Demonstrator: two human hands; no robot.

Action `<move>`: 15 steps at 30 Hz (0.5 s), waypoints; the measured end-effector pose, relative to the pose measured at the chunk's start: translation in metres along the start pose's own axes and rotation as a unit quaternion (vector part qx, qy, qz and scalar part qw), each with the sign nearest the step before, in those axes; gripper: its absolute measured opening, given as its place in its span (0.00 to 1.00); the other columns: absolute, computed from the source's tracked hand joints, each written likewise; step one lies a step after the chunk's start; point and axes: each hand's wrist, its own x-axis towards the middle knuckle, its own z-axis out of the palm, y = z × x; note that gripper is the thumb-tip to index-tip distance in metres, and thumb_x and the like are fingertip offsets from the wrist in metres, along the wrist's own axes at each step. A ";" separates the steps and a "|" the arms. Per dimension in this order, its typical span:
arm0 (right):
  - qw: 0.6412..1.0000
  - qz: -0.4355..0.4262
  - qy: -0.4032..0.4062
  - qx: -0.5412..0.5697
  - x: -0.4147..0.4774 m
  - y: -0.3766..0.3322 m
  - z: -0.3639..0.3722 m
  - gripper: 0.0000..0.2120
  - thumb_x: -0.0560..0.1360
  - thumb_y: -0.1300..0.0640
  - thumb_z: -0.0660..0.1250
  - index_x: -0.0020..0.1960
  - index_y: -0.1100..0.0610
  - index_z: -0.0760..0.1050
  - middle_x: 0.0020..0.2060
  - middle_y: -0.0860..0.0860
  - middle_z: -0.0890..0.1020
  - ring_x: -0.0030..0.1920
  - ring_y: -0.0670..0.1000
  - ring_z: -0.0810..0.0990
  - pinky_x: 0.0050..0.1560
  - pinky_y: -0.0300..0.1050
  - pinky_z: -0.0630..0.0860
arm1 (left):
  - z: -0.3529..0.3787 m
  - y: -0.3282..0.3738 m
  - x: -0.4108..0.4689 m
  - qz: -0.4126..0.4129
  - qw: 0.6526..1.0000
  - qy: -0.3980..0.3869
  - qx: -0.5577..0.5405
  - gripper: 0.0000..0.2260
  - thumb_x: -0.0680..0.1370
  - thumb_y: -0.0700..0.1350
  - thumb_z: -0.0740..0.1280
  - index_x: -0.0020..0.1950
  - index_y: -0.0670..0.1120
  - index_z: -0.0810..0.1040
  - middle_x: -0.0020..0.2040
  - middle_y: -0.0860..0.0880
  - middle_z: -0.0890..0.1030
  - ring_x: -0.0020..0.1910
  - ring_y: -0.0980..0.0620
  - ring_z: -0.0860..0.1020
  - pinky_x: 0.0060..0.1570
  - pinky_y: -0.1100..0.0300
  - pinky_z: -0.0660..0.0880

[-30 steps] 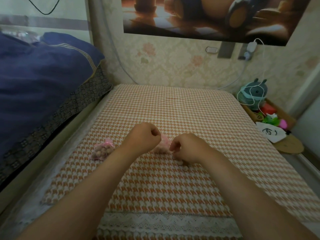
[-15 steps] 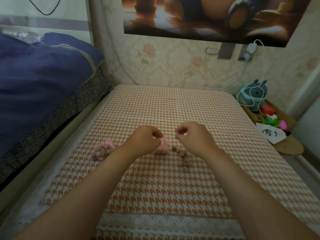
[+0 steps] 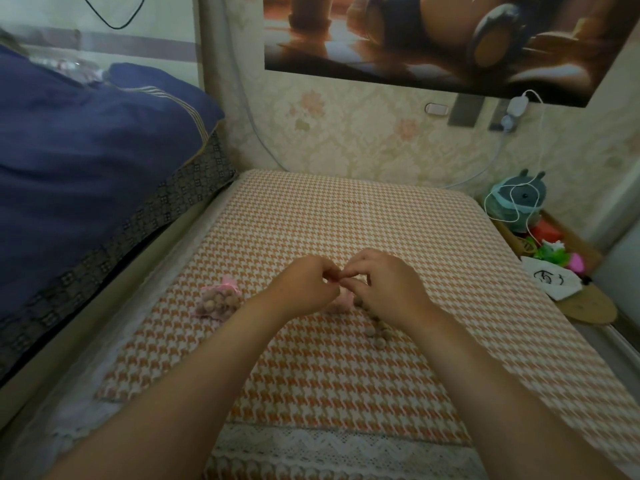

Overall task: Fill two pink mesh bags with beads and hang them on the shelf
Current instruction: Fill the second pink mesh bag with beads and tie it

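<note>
On the houndstooth cloth point(image 3: 311, 216), the second pink mesh bag point(image 3: 343, 301) lies just under both hands. The left hand point(image 3: 301, 289) pinches its mouth; the right hand point(image 3: 388, 289) brings pinched fingertips there, probably with a bead. Loose beads point(image 3: 377, 329) lie nearest the right wrist; the filled bag point(image 3: 218, 301) sits left.

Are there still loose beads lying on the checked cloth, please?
Yes, a few loose beads lie on the cloth just below the right hand.

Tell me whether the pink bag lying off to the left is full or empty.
Full. The left bag bulges with tan beads visible through the mesh, and its top is gathered shut. It lies on the checked cloth, clear of both hands.
</note>
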 end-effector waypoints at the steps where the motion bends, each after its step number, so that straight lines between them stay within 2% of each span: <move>1: 1.000 0.005 -0.005 -0.011 0.001 0.001 0.000 0.09 0.78 0.43 0.66 0.54 0.42 0.83 0.54 0.37 0.78 0.48 0.38 0.74 0.44 0.39 0.71 | -0.001 0.000 0.000 -0.004 1.000 0.005 0.003 0.11 0.76 0.45 0.66 0.57 0.49 0.82 0.52 0.54 0.83 0.51 0.56 0.79 0.52 0.63 0.74; 2: 1.000 0.010 -0.008 -0.016 0.001 0.002 0.001 0.10 0.79 0.44 0.65 0.54 0.42 0.83 0.55 0.38 0.78 0.49 0.38 0.75 0.46 0.40 0.72 | -0.001 0.000 0.000 -0.008 1.000 0.010 0.010 0.12 0.76 0.46 0.66 0.58 0.50 0.82 0.53 0.54 0.83 0.51 0.56 0.79 0.53 0.62 0.75; 4: 1.000 0.021 -0.002 0.004 0.001 0.004 0.002 0.09 0.79 0.46 0.65 0.55 0.44 0.82 0.55 0.39 0.78 0.45 0.37 0.73 0.45 0.40 0.71 | -0.002 0.000 0.000 -0.012 0.999 0.025 0.023 0.11 0.76 0.46 0.66 0.56 0.51 0.83 0.53 0.54 0.83 0.50 0.57 0.80 0.54 0.59 0.77; 6: 0.998 0.040 0.021 0.045 0.001 0.007 0.003 0.09 0.79 0.50 0.65 0.56 0.46 0.81 0.54 0.40 0.79 0.40 0.34 0.71 0.46 0.39 0.70 | -0.002 0.000 0.001 -0.022 0.998 0.044 0.029 0.08 0.75 0.48 0.66 0.50 0.52 0.85 0.46 0.54 0.85 0.45 0.56 0.81 0.50 0.56 0.79; 9: 0.994 0.077 0.034 0.074 0.000 0.012 0.005 0.09 0.80 0.51 0.64 0.59 0.46 0.78 0.53 0.40 0.80 0.38 0.34 0.72 0.45 0.38 0.71 | -0.001 0.001 0.002 -0.043 0.996 0.067 0.035 0.09 0.75 0.52 0.66 0.40 0.51 0.85 0.35 0.52 0.84 0.36 0.54 0.81 0.41 0.51 0.80; 12: 0.994 0.093 0.012 0.062 0.000 0.013 0.006 0.10 0.80 0.53 0.63 0.58 0.45 0.80 0.52 0.40 0.83 0.45 0.39 0.78 0.48 0.42 0.75 | 0.002 0.001 0.003 -0.058 0.994 0.082 0.052 0.13 0.75 0.52 0.67 0.37 0.46 0.84 0.31 0.48 0.82 0.33 0.49 0.80 0.36 0.50 0.79; 15: 0.994 0.103 -0.013 0.024 0.000 0.011 0.007 0.12 0.80 0.54 0.62 0.59 0.45 0.81 0.55 0.41 0.83 0.54 0.45 0.80 0.49 0.42 0.74 | 0.004 0.001 0.003 -0.058 0.993 0.087 0.062 0.10 0.75 0.50 0.68 0.40 0.47 0.85 0.33 0.50 0.83 0.34 0.52 0.81 0.38 0.52 0.80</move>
